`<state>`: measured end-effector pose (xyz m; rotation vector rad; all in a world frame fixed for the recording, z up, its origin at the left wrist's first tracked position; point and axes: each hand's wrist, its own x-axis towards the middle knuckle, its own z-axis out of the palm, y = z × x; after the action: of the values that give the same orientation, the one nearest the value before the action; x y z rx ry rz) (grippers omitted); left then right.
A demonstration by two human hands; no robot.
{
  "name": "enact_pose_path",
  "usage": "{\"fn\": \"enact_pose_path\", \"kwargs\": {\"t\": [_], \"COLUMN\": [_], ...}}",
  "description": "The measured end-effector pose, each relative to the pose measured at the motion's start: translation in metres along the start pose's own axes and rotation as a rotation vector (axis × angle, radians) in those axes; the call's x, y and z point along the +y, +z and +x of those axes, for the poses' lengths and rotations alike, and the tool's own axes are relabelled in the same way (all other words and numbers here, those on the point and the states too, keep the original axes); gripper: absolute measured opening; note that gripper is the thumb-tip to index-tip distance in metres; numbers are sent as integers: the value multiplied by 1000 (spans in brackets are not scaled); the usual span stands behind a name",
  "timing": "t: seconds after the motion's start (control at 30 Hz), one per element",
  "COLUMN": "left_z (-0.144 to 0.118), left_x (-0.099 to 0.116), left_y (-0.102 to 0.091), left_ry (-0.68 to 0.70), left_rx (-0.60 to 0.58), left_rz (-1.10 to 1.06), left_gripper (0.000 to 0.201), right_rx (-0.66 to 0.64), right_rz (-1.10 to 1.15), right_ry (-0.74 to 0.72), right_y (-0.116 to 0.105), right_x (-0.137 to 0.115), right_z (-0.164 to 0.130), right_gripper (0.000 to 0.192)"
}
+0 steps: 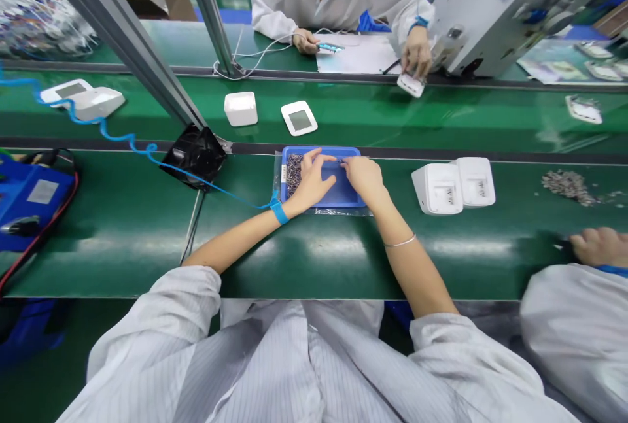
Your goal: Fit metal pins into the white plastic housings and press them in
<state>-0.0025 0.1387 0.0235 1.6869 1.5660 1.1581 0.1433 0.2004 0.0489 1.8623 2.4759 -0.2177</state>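
A shallow blue tray (345, 195) lies in front of me on the green bench. Small dark and silvery parts (293, 171), too tiny to name, are heaped at its left end. Over the tray's middle is my left hand (313, 181), its thumb and fingers apart, with a blue wrist strap on that arm. My right hand (363, 176) reaches over the tray's right side, its fingertips pinched together close to the left fingers. Whatever sits in that pinch is too small to make out. Clear plastic film shows under the tray.
White housings (454, 186) stand right of the tray, with a pile of small parts (569, 186) farther right. A white display unit (299, 118) and a white box (240, 109) lie on the belt. A coiled blue cord (132, 142) crosses left. Co-workers sit opposite and at right.
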Motion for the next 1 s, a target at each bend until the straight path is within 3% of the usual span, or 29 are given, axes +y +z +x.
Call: {"fn": "enact_pose_path", "kwargs": {"t": [0.17,0.33,0.4,0.53,0.77,1.0], "left_z": [-4,-5,-4,-1,5,6], "left_x": [-11,-17,-14,-11,-22,-17], "left_y": [1,-7,-11,-14,-15,-17], "left_ry": [20,101,198,356,408,395], "left_rx": [-40,-78,-152,-329,-428,-372], "left_rz": [22,38,29,24,100,136], "left_gripper": [35,40,41,21,15,7], "right_rx": [10,-21,-23,-45,-170,73], "right_rz": [37,175,246,394,672,633], "right_ry": [2,-3,-25,-39,-50,55], "right_y": [5,-2,-3,2,0,-4], "right_x": [-4,-7,-8,-4,8,21], "right_z": [-1,-26,-40,-63,-82,-100], "right_gripper": [34,29,30,30,21,21]}}
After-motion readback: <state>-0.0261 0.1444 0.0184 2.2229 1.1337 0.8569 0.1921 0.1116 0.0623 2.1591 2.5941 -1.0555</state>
